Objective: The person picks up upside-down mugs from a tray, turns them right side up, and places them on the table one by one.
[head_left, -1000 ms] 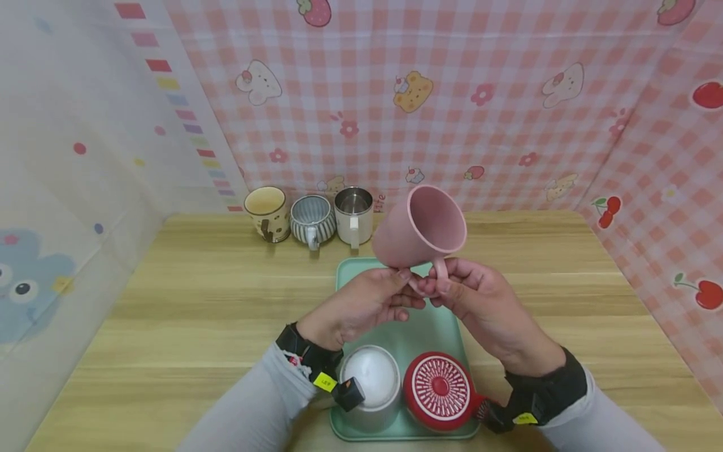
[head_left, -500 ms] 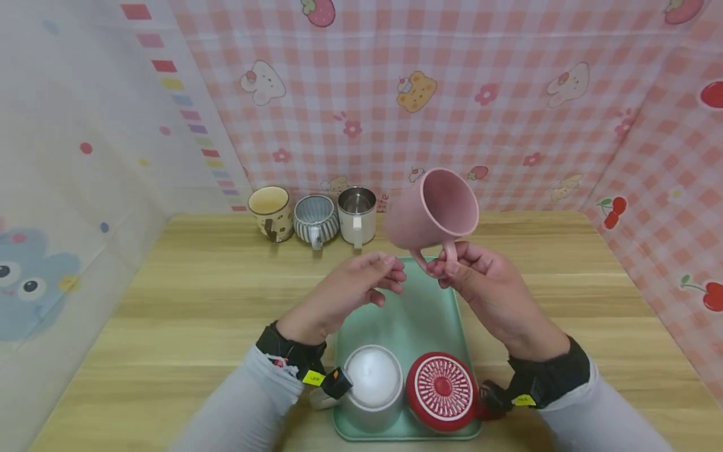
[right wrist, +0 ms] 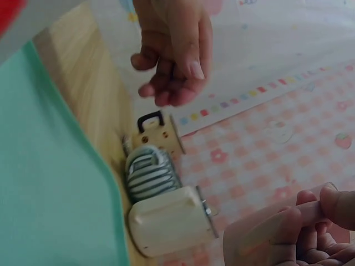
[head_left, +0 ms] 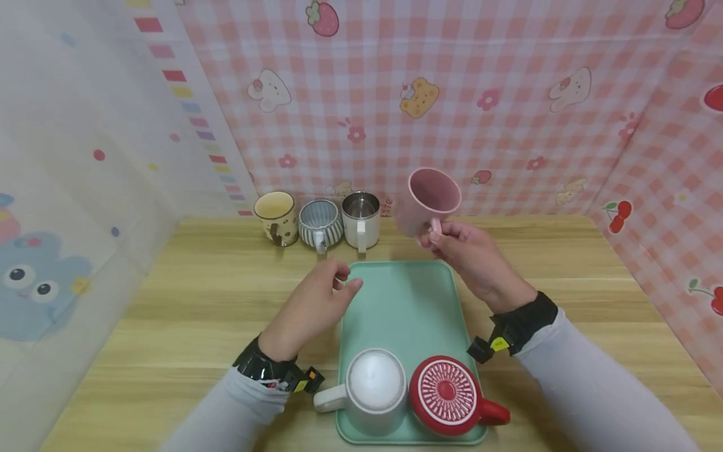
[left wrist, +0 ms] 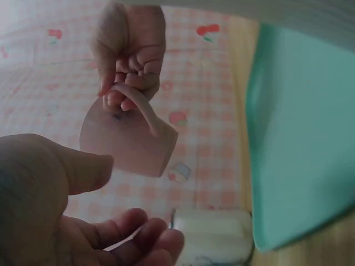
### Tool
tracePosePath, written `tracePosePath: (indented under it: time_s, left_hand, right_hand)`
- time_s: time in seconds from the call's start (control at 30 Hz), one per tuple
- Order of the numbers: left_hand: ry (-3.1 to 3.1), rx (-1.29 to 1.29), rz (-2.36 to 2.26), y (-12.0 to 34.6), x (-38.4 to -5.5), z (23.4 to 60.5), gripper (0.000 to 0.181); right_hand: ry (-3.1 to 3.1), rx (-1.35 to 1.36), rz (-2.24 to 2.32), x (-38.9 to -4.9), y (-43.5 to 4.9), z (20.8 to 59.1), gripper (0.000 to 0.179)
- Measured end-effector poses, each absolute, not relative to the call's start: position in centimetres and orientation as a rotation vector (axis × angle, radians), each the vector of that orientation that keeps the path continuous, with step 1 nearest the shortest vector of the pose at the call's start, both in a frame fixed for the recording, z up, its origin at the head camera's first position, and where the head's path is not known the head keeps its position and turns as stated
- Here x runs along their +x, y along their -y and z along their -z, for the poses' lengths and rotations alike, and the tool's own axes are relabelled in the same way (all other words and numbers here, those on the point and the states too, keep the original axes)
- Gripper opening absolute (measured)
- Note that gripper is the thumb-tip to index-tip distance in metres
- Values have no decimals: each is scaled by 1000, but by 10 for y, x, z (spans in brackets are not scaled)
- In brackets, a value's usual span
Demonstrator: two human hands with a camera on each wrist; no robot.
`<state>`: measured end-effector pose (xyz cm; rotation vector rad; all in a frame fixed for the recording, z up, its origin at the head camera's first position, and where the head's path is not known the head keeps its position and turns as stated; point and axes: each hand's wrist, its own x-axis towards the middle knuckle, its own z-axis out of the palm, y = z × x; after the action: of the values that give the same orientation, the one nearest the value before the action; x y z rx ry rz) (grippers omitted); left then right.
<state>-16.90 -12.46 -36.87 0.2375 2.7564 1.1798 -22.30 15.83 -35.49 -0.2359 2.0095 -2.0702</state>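
Since the frame half a second ago, the pink mug and the right hand have moved away toward the back wall cloth, while the left hand has drawn back toward the person. Thumb and fingers of the right hand pinch the mug's handle; the mug is tilted, its mouth up and toward the viewer, beyond the far end of the green tray and to the right of the white steel-lined mug. It appears raised off the wooden table. The left hand holds nothing — its fingers are loosely bent, the thumb well apart from them.

As for progress, the work looks about half done: the cream spotted mug, the striped cup and the steel-lined one stand upright in a row at the back. The pink mug seems not yet placed, and two remain upside down on the tray — the pale mug and the red mug.
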Motion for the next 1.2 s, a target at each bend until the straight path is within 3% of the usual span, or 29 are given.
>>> tracePosePath:
  time_s: [0.47,1.2]
  left_hand:
    - [-2963,168,-810,139,-174,396,47]
    - [-2922,126,-782,141,-176,405,44]
  right_hand:
    - [-2011,30,1899,-275,-137,395,31]
    - [-2170,36,1739,-293,-123,414,39]
